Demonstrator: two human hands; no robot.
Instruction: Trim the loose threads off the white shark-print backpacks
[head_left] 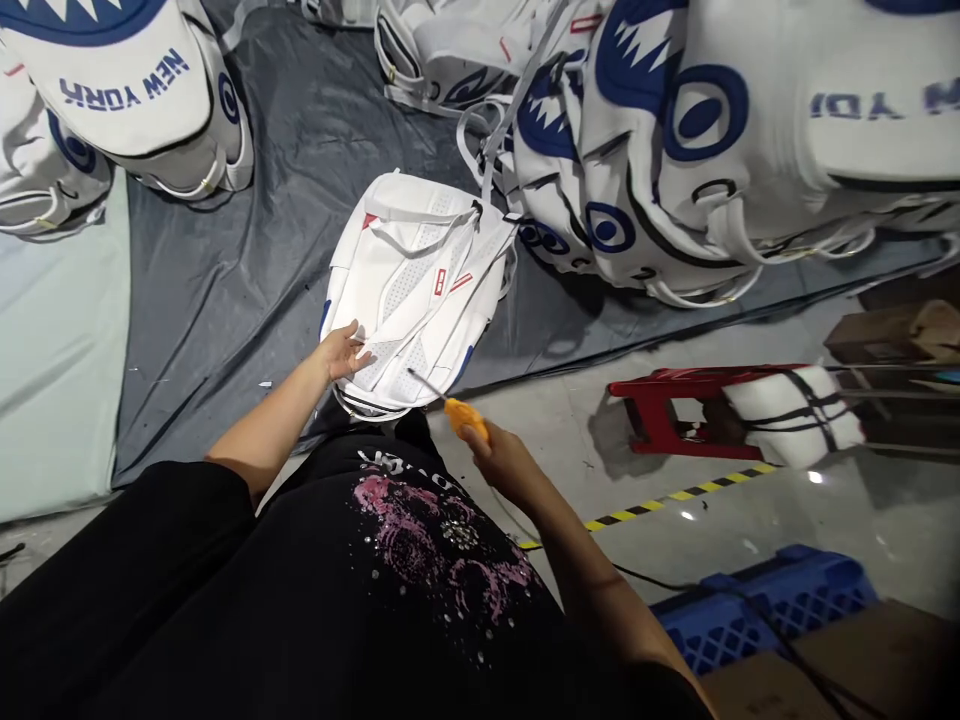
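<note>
A white backpack [420, 290] lies on the dark grey sheet with its straps and mesh back panel facing up. My left hand [343, 354] rests at the near left edge of the backpack, fingers apart, with nothing held. My right hand [499, 455] is closed round the handle of an orange-handled tool [466, 420] with a thin dark metal shaft. The shaft points up and left over the lower part of the backpack. Whether its tip touches the fabric I cannot tell.
Several white and blue backpacks [622, 150] stand on the grey sheet [300, 150] at the back right, more at the left. On the floor at right are a red stool [652, 410], a white strapped bundle [796, 415], a blue crate [765, 600] and a black cable.
</note>
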